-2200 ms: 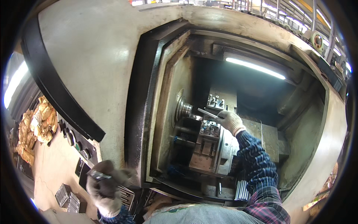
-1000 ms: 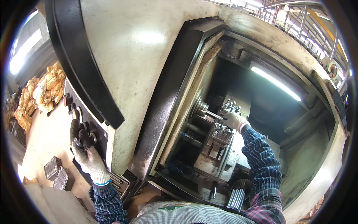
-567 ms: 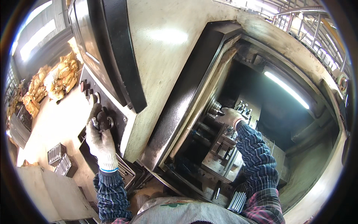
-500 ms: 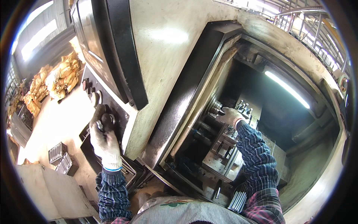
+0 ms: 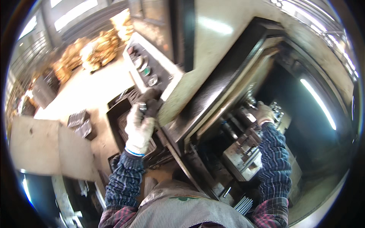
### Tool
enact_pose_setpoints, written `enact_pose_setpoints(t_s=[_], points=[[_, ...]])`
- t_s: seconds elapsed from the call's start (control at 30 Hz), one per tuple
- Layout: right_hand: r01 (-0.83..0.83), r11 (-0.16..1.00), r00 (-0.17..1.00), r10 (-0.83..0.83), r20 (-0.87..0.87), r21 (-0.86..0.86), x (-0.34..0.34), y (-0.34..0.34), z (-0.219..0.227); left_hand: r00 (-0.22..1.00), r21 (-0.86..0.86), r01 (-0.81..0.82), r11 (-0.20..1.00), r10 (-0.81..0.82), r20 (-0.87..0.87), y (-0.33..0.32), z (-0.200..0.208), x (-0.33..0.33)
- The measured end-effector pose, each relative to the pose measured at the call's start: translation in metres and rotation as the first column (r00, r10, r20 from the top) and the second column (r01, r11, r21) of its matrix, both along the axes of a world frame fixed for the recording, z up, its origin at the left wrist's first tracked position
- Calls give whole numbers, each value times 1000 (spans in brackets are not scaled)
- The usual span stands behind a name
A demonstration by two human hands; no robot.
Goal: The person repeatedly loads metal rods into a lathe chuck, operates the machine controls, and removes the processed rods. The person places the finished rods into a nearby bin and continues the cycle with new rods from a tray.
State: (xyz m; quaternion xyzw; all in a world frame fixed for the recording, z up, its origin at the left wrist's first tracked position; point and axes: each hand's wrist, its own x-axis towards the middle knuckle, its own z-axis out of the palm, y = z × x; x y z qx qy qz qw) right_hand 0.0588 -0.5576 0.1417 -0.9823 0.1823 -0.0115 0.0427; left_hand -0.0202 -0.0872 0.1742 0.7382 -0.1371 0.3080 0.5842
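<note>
My left hand (image 5: 140, 125), in a white glove with dark, soiled fingertips, is off the lower end of a control panel (image 5: 154, 66). Its fingers are closed on a small shiny metal cylinder (image 5: 143, 106). Inside the lathe's opening, my right hand (image 5: 263, 113), also gloved, reaches up to the metal chuck (image 5: 249, 99). The right fingers look bent together at the chuck's front, but blur hides what lies between them. Right beside that hand stands the tool holder (image 5: 276, 111) with its bolts. Below is the machine's metal slide (image 5: 243, 155).
Several metal rods (image 5: 243, 205) lie by my right forearm. Blocks of stacked metal parts (image 5: 78, 118) rest on the floor at left, near yellow wrapped bundles (image 5: 100, 49). A dark tray (image 5: 123, 114) is under my left hand. The lathe's dark door frame (image 5: 228, 76) rises between my arms.
My view has swung left, so the scene sits further right. My left hand has come down off the panel's knobs, uncovering them. My right hand stays at the chuck.
</note>
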Motion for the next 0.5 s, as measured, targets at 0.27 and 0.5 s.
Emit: enact_pose_setpoints(t_s=[0.27, 0.5], points=[[-154, 983, 969, 170, 180, -97, -5, 11, -7, 880, -381, 219, 898, -350, -320, -10, -64, -104], [-191, 975, 956, 211, 205, -113, -16, 25, 4, 696, -496, 302, 814, -544, -469, -10, -107, -138]])
